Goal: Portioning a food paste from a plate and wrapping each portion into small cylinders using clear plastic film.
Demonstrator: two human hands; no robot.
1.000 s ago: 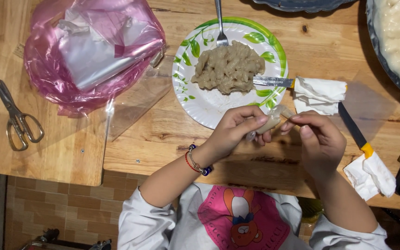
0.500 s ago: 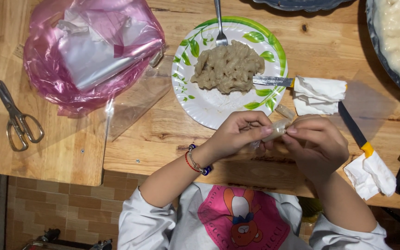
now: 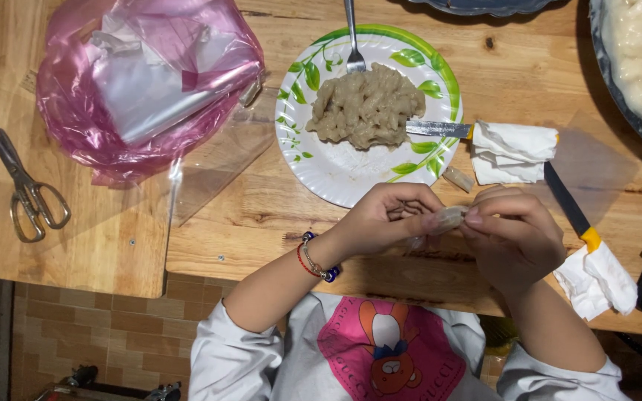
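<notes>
At the bottom of the frame the person's two forearms come up from white sleeves and meet over the near edge of the wooden table (image 3: 247,223). The left hand (image 3: 384,219), with a beaded bracelet (image 3: 313,260) on its wrist, and the right hand (image 3: 514,230) are both closed in a pinch on one small wrapped piece (image 3: 447,219), a pale lump in clear film, held just off the table at centre right.

Over the last second the hands have drawn together: earlier the fingers sat looser around the piece, with more of it showing; now the fingertips meet closely over it and only a short stretch shows between them. I judge that the wrapping is being tightened or twisted shut, near the end of that piece.

The piece's long axis runs roughly left to right across the frame, tilted slightly up at the right end; which end is the front cannot be told.

Just beyond the hands lies another small wrapped piece (image 3: 457,178), then a paper plate (image 3: 336,171) with a leaf border, holding a mound of beige paste (image 3: 369,108), a fork (image 3: 351,33) and a knife (image 3: 440,128) whose handle is wrapped in tissue. A second knife (image 3: 570,208) lies at the right. At far left lie scissors (image 3: 27,189); at upper left, a pink plastic bag (image 3: 143,82).
</notes>
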